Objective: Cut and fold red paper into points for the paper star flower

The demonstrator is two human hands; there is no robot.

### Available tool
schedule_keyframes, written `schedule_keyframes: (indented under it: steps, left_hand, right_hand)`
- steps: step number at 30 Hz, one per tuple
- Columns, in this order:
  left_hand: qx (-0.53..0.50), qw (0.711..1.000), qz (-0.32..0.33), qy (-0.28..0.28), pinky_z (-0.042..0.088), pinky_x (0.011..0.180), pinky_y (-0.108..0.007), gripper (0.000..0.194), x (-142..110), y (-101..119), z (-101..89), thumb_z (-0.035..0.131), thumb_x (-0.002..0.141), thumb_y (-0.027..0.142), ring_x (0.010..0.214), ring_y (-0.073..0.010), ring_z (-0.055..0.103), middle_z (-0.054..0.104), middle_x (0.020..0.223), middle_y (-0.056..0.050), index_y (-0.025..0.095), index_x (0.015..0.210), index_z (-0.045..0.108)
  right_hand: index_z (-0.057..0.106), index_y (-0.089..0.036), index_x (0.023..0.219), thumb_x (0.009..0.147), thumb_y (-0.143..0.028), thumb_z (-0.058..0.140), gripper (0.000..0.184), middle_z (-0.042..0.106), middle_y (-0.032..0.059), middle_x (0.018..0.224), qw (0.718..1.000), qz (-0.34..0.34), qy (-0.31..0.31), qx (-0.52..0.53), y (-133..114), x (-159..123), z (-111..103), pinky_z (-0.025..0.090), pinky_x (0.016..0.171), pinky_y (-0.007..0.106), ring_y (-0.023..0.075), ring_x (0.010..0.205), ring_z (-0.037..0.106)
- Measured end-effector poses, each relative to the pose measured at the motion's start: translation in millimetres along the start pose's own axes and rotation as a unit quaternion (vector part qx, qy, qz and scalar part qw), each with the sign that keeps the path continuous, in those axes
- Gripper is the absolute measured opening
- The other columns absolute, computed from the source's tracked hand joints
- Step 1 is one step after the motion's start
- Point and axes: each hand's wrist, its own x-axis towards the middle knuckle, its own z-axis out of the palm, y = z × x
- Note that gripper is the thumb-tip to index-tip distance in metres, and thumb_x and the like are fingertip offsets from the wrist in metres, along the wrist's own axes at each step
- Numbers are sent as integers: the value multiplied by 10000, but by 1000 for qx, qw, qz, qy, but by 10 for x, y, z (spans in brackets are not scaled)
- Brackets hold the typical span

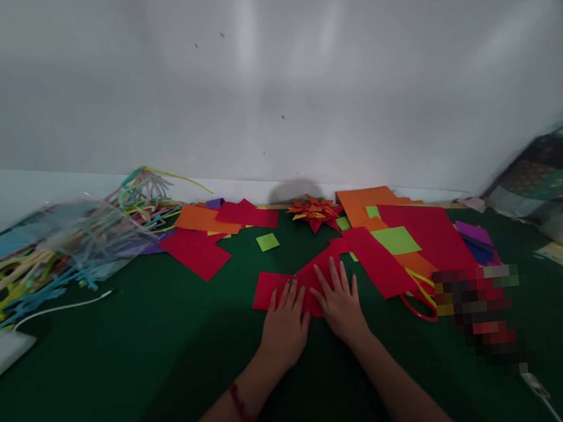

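Observation:
Red paper lies on the green table in front of me, one part to the left and another running up to the right; I cannot tell whether it is one folded sheet or two pieces. My left hand rests flat on its left part, fingers stretched out. On the right part lies my right hand, its fingers spread and pressing on the paper. A small light green square lies just beyond my hands. Further back sits a spiky red and orange paper star.
Red sheets and an orange sheet lie back left. More red, orange and green sheets overlap at right beside red-yellow handles. Colourful strips and a white device with a cable lie left. A white wall stands behind.

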Motion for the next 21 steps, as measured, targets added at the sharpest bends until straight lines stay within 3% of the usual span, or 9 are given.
schedule_keyframes:
  steps: [7, 12, 18, 21]
  left_hand:
    - [13, 999, -35, 0, 225, 1035, -393, 470, 20, -56, -51, 215, 881, 194, 1302, -194, 188, 211, 1428, -80, 130, 1343, 275]
    - [59, 994, -86, 33, 155, 1035, -474, 478, -12, -52, -47, 274, 870, 266, 1309, -248, 150, 203, 1431, -88, 176, 1338, 298]
    - [46, 995, -75, 45, 112, 1028, -502, 499, -28, -55, -30, 300, 869, 391, 1310, -269, 136, 167, 1439, -102, 254, 1348, 266]
    - [34, 996, -76, 41, 119, 1021, -512, 518, -28, -62, -22, 298, 861, 453, 1310, -275, 136, 168, 1440, -100, 279, 1348, 257]
  right_hand:
    - [179, -261, 1373, 860, -540, 175, 583, 24, 65, 1462, 995, 99, -3, -16, 209, -15, 54, 43, 1002, 544, 294, 1314, -27]
    - [150, -285, 1375, 871, -516, 166, 555, 50, 56, 1461, 995, 97, -4, -22, 213, -9, 72, 63, 1004, 539, 280, 1317, 9]
    - [125, -269, 1380, 860, -514, 228, 584, 100, 74, 1454, 994, 108, -10, 6, 197, 2, 54, 58, 1008, 536, 270, 1318, 27]
    - [152, -261, 1378, 845, -531, 259, 607, 203, 84, 1431, 990, 122, -24, 72, 204, 34, -21, 72, 1005, 550, 277, 1313, 99]
